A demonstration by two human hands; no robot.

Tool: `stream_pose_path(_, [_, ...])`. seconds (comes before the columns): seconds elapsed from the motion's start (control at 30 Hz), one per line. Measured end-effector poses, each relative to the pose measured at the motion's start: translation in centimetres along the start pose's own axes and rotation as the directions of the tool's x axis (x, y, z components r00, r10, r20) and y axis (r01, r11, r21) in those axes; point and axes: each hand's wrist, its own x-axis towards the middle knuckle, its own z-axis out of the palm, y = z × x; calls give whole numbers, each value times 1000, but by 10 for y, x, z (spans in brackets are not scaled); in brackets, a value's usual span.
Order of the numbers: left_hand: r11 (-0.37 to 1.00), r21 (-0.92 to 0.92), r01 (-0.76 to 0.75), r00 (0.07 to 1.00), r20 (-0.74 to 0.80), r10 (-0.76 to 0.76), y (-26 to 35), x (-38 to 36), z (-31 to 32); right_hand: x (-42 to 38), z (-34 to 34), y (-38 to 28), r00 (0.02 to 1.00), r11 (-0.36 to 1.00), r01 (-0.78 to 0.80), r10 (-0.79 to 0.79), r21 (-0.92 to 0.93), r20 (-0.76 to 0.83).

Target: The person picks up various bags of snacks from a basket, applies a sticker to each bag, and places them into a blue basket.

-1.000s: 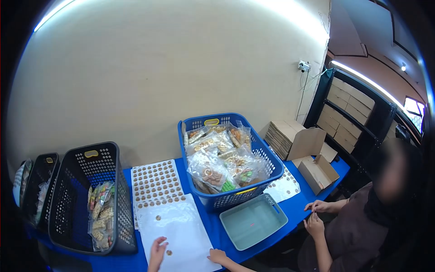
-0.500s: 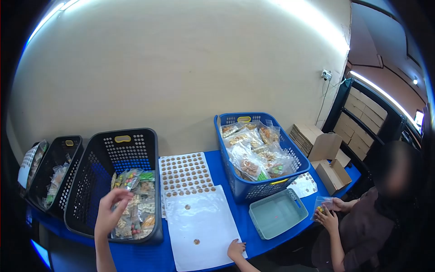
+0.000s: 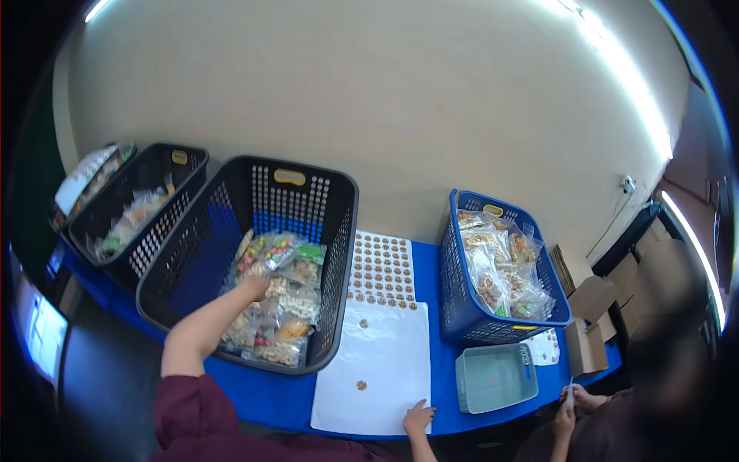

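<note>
My left hand (image 3: 254, 287) reaches into the black basket (image 3: 335, 231) and touches the clear snack packets (image 3: 279, 308) piled inside; whether it has gripped one I cannot tell. My right hand (image 3: 418, 418) rests with fingers spread on the lower right corner of a white backing sheet (image 3: 381, 362) that carries two round brown stickers (image 3: 361, 384). Beyond that sheet lies a full sheet of round stickers (image 3: 382, 268).
A blue basket (image 3: 462, 308) full of snack packets stands to the right, with a pale green tray (image 3: 495, 378) in front of it. Another black basket (image 3: 138, 208) is at the far left. Another person's hands (image 3: 576, 400) work at the right, beside cardboard boxes (image 3: 583, 346).
My left hand went from the white sheet over to the black basket and down into the packets. My head turned left. The other person picked up a packet.
</note>
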Motion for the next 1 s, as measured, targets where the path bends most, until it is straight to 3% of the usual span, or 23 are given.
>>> stream_pose_path(0.03, [999,-54,-5,982,189,15,14,-12,12,0,-1,1,1000,1000,-9,8,15,7])
stream_pose_path(0.13, [985,-150,-87,872,466,148,54,-12,59,1,1,1,1000,1000,14,-14,-12,-13])
stream_pose_path(0.23, [979,-160,-123,801,567,193,94,-29,72,-4,-1,1,999,1000,15,-15,-4,-30])
stream_pose_path(0.3, [966,-78,-248,769,590,245,118,-62,23,-8,-9,2,999,999,28,-27,42,-37])
stream_pose_path(0.53, [995,-42,-93,912,397,102,96,-78,39,-13,-8,1,996,998,32,-27,57,-80])
stream_pose_path(0.7, [998,-35,-45,957,284,54,63,-29,94,-11,-6,0,997,1000,10,-9,12,-82])
stream_pose_path(0.8, [963,121,-240,942,269,201,60,-32,12,-10,-1,1,995,1000,10,-9,4,-99])
stream_pose_path(0.9, [996,-40,-81,981,171,87,46,-5,-40,-11,-1,0,995,1000,5,-4,10,-102])
stream_pose_path(0.97, [967,-255,-27,988,-155,-14,35,-4,-87,-11,1,0,993,1000,2,-1,11,-115])
stream_pose_path(1.0, [911,-409,-55,940,-329,-91,35,-9,-116,-11,2,-1,992,1000,-1,3,12,-122])
